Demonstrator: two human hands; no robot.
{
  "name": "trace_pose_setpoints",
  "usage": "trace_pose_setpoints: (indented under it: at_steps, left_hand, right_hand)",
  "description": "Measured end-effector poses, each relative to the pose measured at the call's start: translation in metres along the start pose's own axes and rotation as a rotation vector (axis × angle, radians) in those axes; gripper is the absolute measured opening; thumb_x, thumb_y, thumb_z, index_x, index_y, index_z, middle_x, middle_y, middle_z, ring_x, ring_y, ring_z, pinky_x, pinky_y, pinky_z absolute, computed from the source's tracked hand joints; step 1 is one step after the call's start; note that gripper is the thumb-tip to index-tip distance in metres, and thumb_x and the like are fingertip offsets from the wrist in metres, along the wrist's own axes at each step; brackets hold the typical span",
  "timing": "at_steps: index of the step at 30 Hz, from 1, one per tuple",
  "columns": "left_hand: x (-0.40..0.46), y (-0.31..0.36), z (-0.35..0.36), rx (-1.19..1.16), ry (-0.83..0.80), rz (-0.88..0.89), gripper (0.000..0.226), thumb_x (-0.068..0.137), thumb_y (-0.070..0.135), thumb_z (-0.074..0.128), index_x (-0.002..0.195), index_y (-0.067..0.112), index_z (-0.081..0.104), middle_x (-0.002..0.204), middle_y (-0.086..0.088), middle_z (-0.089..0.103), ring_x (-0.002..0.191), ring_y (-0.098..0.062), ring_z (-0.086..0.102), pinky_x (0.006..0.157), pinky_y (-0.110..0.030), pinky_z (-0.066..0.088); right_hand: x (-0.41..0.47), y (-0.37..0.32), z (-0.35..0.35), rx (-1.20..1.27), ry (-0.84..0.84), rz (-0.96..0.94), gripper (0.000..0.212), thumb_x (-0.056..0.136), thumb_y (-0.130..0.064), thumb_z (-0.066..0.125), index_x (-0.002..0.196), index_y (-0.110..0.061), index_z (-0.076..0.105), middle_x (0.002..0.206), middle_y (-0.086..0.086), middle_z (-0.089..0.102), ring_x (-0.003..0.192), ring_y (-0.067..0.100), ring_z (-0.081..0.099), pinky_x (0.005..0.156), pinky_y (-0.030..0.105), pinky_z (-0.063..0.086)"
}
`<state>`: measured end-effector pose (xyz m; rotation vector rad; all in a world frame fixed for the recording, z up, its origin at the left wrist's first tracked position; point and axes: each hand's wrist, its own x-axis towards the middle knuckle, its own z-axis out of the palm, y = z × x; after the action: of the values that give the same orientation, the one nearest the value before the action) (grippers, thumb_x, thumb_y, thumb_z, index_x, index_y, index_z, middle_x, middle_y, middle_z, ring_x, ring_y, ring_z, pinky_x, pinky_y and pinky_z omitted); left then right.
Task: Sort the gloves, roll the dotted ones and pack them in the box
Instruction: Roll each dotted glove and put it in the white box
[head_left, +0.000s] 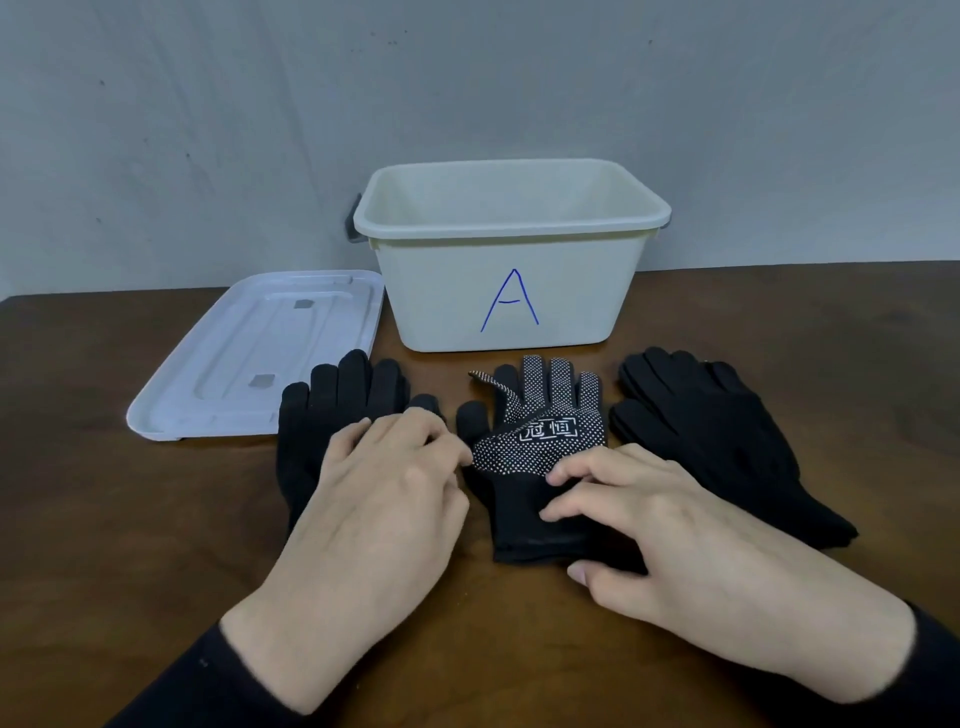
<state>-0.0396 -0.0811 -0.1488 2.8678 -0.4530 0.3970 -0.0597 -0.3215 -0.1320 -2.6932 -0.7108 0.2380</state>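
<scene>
Centre frame: right hand (654, 525) pinches dotted gloves (540, 441) cuff for rolling; left hand (384, 488) flat, fingers together, steadying plain glove (332, 405).

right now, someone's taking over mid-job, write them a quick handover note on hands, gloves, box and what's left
Left hand: resting on the plain black glove, fingertips at the dotted gloves' edge.
Right hand: pinching the cuff of the dotted gloves, centre of the table.
Second pile of plain black gloves lies to the right.
Box marked A is open and looks empty; its lid lies to its left.
Done: gloves sorted into three piles.
Left: roll the dotted ones, pack them in the box.
</scene>
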Motion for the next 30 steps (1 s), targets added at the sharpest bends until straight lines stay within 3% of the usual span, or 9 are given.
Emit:
trace_pose_setpoints:
  at_steps: [3,6,11,13,15,18,20,24,30]
  left_hand:
    - [0.003,0.003,0.000,-0.052,-0.029,0.044,0.053,0.092,0.019,0.042,0.141,0.037,0.043,0.135,0.015,0.046,0.127,-0.009,0.041,0.111,-0.038,0.031]
    - [0.011,0.013,0.004,0.009,-0.069,0.177,0.057,0.091,0.023,0.033,0.147,0.034,0.036,0.151,0.010,0.034,0.140,-0.012,0.029,0.115,-0.042,0.028]
    - [0.022,0.014,0.012,0.003,-0.014,0.034,0.047,0.098,0.048,0.025,0.133,0.032,0.052,0.132,0.015,0.049,0.126,-0.010,0.044,0.109,-0.038,0.032]
    - [0.025,0.011,0.007,-0.115,0.019,0.051,0.031,0.099,0.042,0.033,0.122,0.037,0.053,0.122,0.020,0.048,0.115,-0.005,0.048,0.102,-0.031,0.033]
    - [0.024,0.013,0.003,-0.149,-0.004,0.126,0.024,0.099,0.035,0.039,0.115,0.039,0.056,0.127,0.020,0.045,0.120,-0.003,0.043,0.103,-0.029,0.031]
    - [0.022,0.016,0.011,-0.025,-0.090,0.137,0.043,0.098,0.046,0.028,0.131,0.039,0.053,0.145,0.014,0.037,0.136,-0.007,0.030,0.113,-0.036,0.025]
    - [0.024,0.014,0.017,0.018,-0.078,0.041,0.051,0.097,0.051,0.022,0.135,0.036,0.052,0.142,0.013,0.042,0.132,-0.010,0.035,0.109,-0.037,0.028]
    - [0.037,0.003,0.008,-0.031,0.048,-0.163,0.041,0.096,0.049,0.036,0.125,0.033,0.061,0.124,0.012,0.053,0.114,-0.013,0.050,0.094,-0.039,0.042]
    - [0.062,0.012,0.012,-0.044,-0.111,-0.126,0.045,0.101,0.043,0.034,0.146,0.037,0.037,0.132,0.011,0.055,0.123,-0.016,0.048,0.100,-0.041,0.037]
  right_hand:
    - [0.000,0.000,0.000,-0.005,-0.003,0.004,0.041,0.090,-0.060,0.054,0.130,-0.054,0.048,0.134,-0.042,0.023,0.127,-0.002,0.031,0.108,0.026,0.038]
    - [0.001,0.000,0.000,0.001,-0.007,0.000,0.040,0.091,-0.060,0.053,0.130,-0.053,0.049,0.134,-0.041,0.023,0.129,-0.004,0.027,0.109,0.025,0.036]
    - [0.002,-0.001,-0.002,-0.002,-0.008,-0.011,0.038,0.092,-0.058,0.053,0.130,-0.051,0.051,0.135,-0.041,0.023,0.129,-0.009,0.023,0.111,0.021,0.031]
    - [0.001,-0.002,-0.003,-0.002,-0.012,-0.011,0.039,0.093,-0.058,0.052,0.131,-0.051,0.050,0.135,-0.041,0.023,0.130,-0.009,0.023,0.112,0.020,0.029]
    - [0.001,-0.001,-0.003,-0.001,-0.008,-0.019,0.039,0.094,-0.058,0.051,0.132,-0.050,0.049,0.135,-0.040,0.023,0.131,-0.008,0.023,0.113,0.021,0.027]
    - [0.001,-0.001,-0.003,-0.011,-0.008,-0.016,0.040,0.095,-0.057,0.050,0.134,-0.048,0.050,0.135,-0.040,0.023,0.130,-0.011,0.020,0.113,0.019,0.025]
    - [0.001,0.000,-0.003,-0.002,-0.011,-0.013,0.040,0.094,-0.058,0.051,0.133,-0.049,0.049,0.135,-0.040,0.023,0.130,-0.009,0.022,0.113,0.021,0.028]
    - [0.000,0.000,-0.002,0.025,-0.009,-0.006,0.039,0.093,-0.059,0.052,0.131,-0.050,0.049,0.136,-0.038,0.025,0.131,-0.001,0.028,0.112,0.026,0.033]
    - [0.000,0.000,-0.005,0.013,-0.018,-0.012,0.039,0.095,-0.056,0.052,0.133,-0.048,0.050,0.137,-0.037,0.025,0.131,-0.008,0.022,0.114,0.021,0.027]
